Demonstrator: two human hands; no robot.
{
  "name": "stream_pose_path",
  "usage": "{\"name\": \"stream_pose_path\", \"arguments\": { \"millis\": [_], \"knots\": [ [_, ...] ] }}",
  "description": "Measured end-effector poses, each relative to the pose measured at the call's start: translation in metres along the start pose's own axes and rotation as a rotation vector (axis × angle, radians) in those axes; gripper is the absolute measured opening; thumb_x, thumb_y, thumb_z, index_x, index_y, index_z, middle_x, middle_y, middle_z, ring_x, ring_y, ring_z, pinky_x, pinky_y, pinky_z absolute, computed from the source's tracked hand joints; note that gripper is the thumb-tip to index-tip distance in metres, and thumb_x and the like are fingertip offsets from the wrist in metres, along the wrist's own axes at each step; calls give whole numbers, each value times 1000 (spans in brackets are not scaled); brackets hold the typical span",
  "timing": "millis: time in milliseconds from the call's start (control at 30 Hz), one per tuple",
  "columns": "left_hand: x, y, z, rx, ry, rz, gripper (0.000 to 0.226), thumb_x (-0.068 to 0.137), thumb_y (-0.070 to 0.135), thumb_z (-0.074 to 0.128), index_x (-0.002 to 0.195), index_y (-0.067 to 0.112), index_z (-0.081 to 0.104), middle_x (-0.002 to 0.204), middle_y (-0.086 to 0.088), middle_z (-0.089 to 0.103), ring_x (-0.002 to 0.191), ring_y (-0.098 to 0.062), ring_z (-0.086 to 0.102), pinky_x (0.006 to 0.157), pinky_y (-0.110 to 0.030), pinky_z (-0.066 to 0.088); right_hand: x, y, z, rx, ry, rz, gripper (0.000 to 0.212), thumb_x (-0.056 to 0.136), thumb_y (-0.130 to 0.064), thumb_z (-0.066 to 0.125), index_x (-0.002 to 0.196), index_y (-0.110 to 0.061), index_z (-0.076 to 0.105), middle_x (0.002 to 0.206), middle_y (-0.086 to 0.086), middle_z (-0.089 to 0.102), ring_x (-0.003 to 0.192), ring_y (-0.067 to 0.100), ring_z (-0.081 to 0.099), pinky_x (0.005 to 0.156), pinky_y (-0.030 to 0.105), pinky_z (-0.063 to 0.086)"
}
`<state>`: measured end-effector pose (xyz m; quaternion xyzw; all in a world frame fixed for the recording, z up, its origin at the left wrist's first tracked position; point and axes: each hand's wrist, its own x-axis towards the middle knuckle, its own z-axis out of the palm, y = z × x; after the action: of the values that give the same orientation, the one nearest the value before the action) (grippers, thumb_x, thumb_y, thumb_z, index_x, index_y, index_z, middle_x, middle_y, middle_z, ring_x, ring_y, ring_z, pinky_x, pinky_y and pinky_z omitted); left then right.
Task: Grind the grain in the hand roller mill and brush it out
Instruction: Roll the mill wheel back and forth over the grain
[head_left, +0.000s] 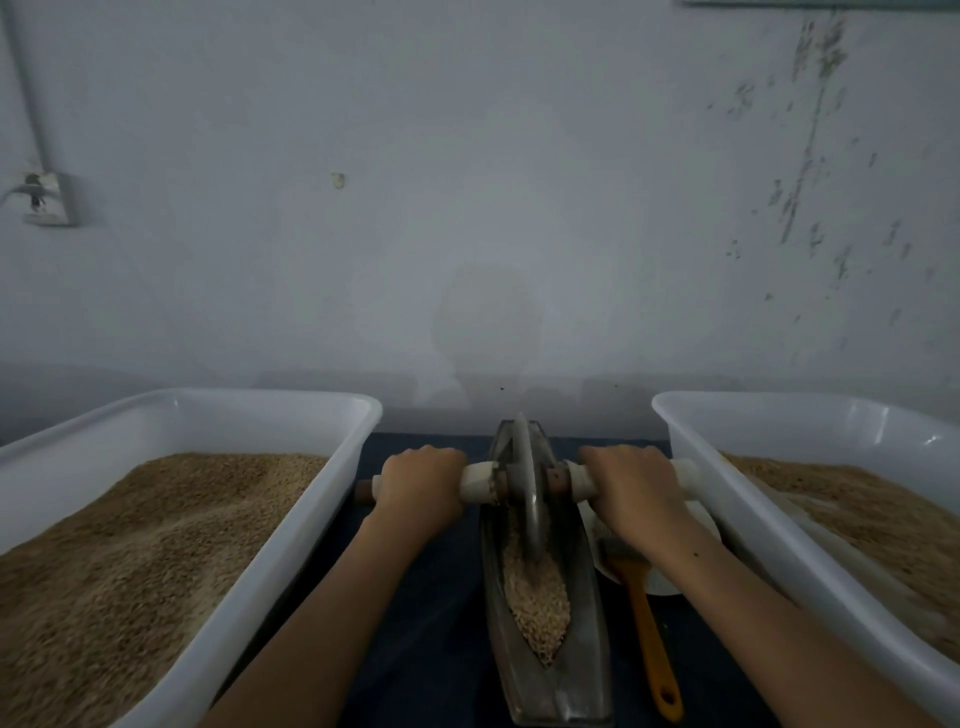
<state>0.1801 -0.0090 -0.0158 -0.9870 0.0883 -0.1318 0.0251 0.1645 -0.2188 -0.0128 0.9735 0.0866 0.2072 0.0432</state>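
Both hands, left (422, 480) and right (631, 486), clamped the axle (480, 480), wheel (524, 488) at the trough's (587, 597) far end. Grain (535, 597) lay near; tilting the wheel could spill it.

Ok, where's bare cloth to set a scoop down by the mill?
Bare cloth lies between the left tub and the mill, under the left forearm. Right of the mill it is crowded: the brush and a white dish fill the gap up to the right tub.
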Motion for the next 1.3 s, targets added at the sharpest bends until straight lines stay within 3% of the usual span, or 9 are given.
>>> {"name": "stream_pose_path", "arguments": {
  "millis": [233,367,433,533,700,800,1033,1200,1300],
  "knots": [
    [1,-6,-8,-16,-234,53,41,80,31,69,118,19,59,109,-4,64,99,-23,60,76,-32,41,1,2,-23,-35,-364,-51,14,85,-20,62,99,-18,60,82,-2,55,75,15,53,68,28,41],
    [1,-8,-11,-80,-387,57,47,77,30,73,120,18,59,109,-5,65,98,-22,61,78,-32,44,3,3,-30,-14,-528,-37,25,84,-21,66,108,-16,62,91,0,61,83,15,60,75,28,48],
    [1,-8,-11,-85,-393,59,46,77,30,72,120,18,59,107,-5,65,96,-22,61,76,-32,43,2,3,-30,-12,-529,-29,24,84,-21,66,107,-16,61,91,1,61,83,16,59,73,28,47],
    [0,-5,-10,-34,-266,39,40,79,32,70,116,20,60,106,-3,64,96,-22,60,73,-32,40,2,1,-24,-33,-408,-13,15,85,-18,63,100,-17,61,86,0,59,77,16,56,68,28,42],
    [-1,0,-2,22,29,12,25,84,30,60,107,22,57,104,-1,63,96,-22,59,71,-30,36,0,-3,-9,-36,-113,33,9,90,-16,55,94,-23,53,100,-2,62,95,19,59,78,30,35],
    [-1,0,1,26,71,11,22,84,29,60,106,23,57,102,0,63,94,-21,59,70,-30,35,-1,-2,-4,-24,-46,23,9,91,-16,53,90,-25,49,99,-3,62,95,19,58,77,30,32],
    [1,-9,-5,7,-196,106,41,79,33,68,117,21,59,109,-3,65,99,-22,61,76,-31,42,0,-3,-22,-77,-285,1,19,85,-15,61,104,-17,60,104,4,62,93,21,59,72,30,39],
    [-3,-12,-6,-26,-154,159,34,78,34,67,109,23,62,102,-2,67,92,-21,62,70,-30,39,-2,-4,-30,-86,-331,-44,10,85,-17,62,91,-19,54,82,-2,49,76,16,49,69,29,38],
    [-5,-12,-5,-56,-115,169,30,78,34,66,106,24,63,98,0,67,87,-19,61,69,-28,39,1,-8,-29,-43,-333,-91,17,85,-18,61,77,-21,47,76,-3,46,71,15,47,64,28,36]
  ]
}}
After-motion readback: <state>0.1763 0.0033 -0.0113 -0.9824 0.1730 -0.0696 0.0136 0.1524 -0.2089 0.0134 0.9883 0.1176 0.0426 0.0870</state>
